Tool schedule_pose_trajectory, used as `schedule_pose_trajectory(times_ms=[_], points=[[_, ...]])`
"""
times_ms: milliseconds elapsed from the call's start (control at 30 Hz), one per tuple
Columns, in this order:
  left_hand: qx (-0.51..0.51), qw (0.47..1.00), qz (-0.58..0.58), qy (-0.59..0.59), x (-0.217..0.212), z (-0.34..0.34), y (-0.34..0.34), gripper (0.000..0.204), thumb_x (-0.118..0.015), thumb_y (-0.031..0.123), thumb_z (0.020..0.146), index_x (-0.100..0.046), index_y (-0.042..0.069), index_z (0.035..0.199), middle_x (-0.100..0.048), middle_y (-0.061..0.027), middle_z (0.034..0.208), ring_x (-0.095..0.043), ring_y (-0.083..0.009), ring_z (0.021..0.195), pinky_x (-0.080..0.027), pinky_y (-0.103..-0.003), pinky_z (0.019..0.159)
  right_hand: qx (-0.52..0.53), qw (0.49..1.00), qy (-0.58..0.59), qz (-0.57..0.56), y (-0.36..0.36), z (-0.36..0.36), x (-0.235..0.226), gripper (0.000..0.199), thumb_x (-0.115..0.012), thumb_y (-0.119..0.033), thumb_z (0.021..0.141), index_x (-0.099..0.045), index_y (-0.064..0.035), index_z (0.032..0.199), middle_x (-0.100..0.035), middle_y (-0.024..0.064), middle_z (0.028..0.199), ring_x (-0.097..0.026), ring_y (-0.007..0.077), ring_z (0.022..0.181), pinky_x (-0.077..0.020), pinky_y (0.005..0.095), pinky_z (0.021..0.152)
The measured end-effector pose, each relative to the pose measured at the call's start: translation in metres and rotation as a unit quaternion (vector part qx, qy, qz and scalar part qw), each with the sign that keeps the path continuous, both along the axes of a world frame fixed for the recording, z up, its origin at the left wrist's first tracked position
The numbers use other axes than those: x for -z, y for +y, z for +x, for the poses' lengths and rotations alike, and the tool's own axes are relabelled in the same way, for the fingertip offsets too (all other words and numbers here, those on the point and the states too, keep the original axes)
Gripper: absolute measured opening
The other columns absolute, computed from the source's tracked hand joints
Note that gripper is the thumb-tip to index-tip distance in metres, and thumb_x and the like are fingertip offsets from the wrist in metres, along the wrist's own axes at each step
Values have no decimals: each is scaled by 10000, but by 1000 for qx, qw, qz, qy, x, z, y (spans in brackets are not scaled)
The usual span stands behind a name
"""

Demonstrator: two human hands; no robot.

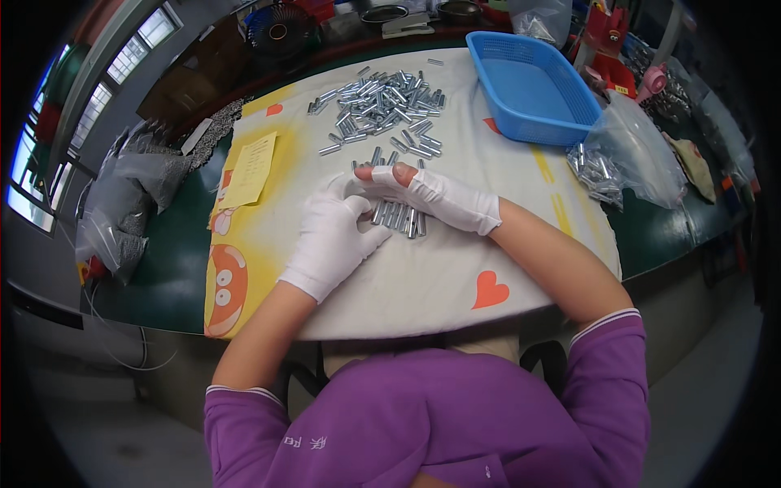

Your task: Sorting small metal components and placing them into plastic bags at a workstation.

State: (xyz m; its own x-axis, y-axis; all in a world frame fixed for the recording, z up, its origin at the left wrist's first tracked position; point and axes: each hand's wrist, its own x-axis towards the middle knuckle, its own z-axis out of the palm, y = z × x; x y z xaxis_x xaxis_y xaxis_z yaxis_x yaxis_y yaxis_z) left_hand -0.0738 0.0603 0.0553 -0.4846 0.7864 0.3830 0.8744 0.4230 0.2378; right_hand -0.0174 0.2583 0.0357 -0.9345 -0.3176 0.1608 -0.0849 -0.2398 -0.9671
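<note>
Both hands wear white gloves and meet over a small row of short silver metal tubes [399,218] lying side by side on the cloth-covered surface [423,276], near the middle. The left hand [335,236] lies flat with its fingers together, pressing against the left end of the row. The right hand [435,198] reaches across from the right, fingers stretched over the tubes (two bare fingertips poke through cut glove tips); neither hand is closed around anything. Farther away, a loose heap of the same tubes [382,110] is spread over the cloth. A blue plastic basket [533,89] stands at the far right, with a clear bag of metal parts [622,159] just beside it. A yellow paper slip [250,169] lies to the left.
</note>
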Motion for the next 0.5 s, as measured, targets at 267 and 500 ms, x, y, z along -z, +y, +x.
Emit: schedule_pose_trajectory(times_ms=[267,500], points=[[-5,998,-34,-60,-2,27,-4,335,-803,272,653,-659,10,805,-463,-275,1322,-397,-418,1278,-358,-471,1032,-117,991,-62,-14,11,15,-13,876,-350,-700,912,-357,-10,1452,-396,160,1469,-358,256,1378,-249,363,1158],[-37,997,2,-69,-4,32,-36,408,-787,236,685,-640,-2,983,-472,-261,1314,-411,-412,1257,-357,-467,1038,-37,759,383,525,2,27,-33,783,-346,-650,925,-454,-9,1361,-414,240,1416,-350,447,1327,-247,516,1123]])
